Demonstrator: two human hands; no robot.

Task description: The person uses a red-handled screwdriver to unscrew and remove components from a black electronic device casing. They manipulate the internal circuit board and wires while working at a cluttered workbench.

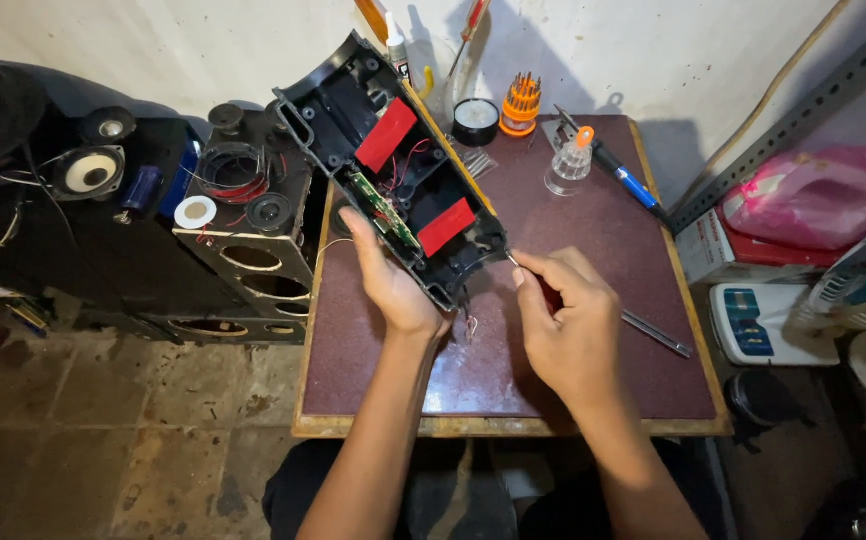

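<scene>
My left hand (pixel 390 280) holds up the lower side of an open black plastic speaker casing (pixel 338 110), tilted over the table. Inside the casing I see two red pads (pixel 386 133), a narrow green circuit board (pixel 381 208) and thin wires. My right hand (pixel 565 315) is closed on a red-handled screwdriver (pixel 550 296), and its metal tip (pixel 511 260) touches the casing's lower right corner. Loose thin wires (pixel 469 322) hang from the casing between my hands.
The maroon table (pixel 603 230) has a wooden edge. At its back stand an orange bit holder (pixel 521 103), a round black tin (pixel 476 119), a clear small bottle (pixel 569 163) and a blue-handled tool (pixel 621 175). A metal rod (pixel 656 334) lies right. Black speaker boxes (pixel 223 240) stand left.
</scene>
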